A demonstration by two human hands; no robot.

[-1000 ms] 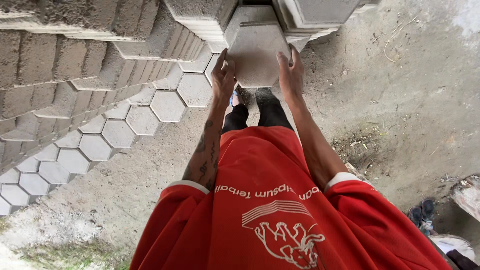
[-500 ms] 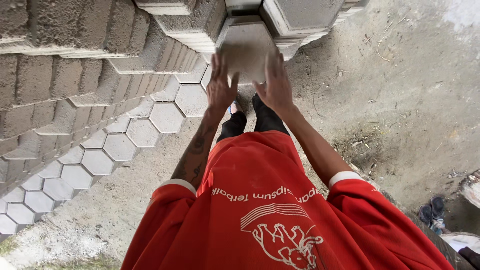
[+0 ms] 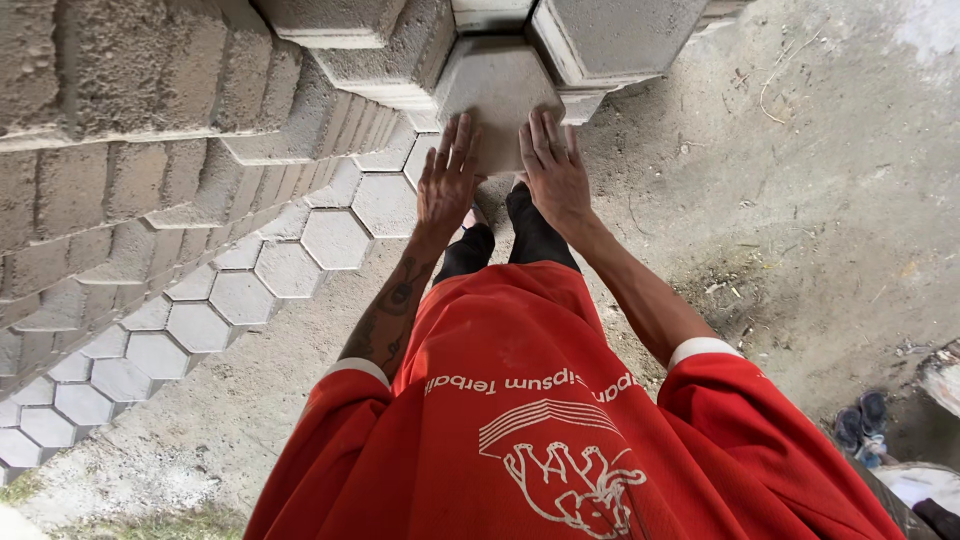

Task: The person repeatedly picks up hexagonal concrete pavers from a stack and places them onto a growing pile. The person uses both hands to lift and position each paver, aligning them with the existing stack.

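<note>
Both hands, left hand [image 3: 447,185] and right hand [image 3: 553,175], lie flat on a paver [image 3: 497,85] set among a stack [image 3: 180,110]. Laid pavers [image 3: 210,300] run left along the ground [image 3: 800,200]; probably shoes [image 3: 862,425] lie far right.

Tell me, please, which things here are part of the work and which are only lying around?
In the work: left hand and right hand, flat on the hexagonal paver; stacked pavers.
Lying about: sandals, dry twigs.

A single head-worn camera looks steeply down the person's red printed shirt [image 3: 540,430] toward the sandy ground [image 3: 800,200]. It sits close above both outstretched arms, facing stacked grey hexagonal concrete pavers [image 3: 150,130] at left and ahead.
</note>
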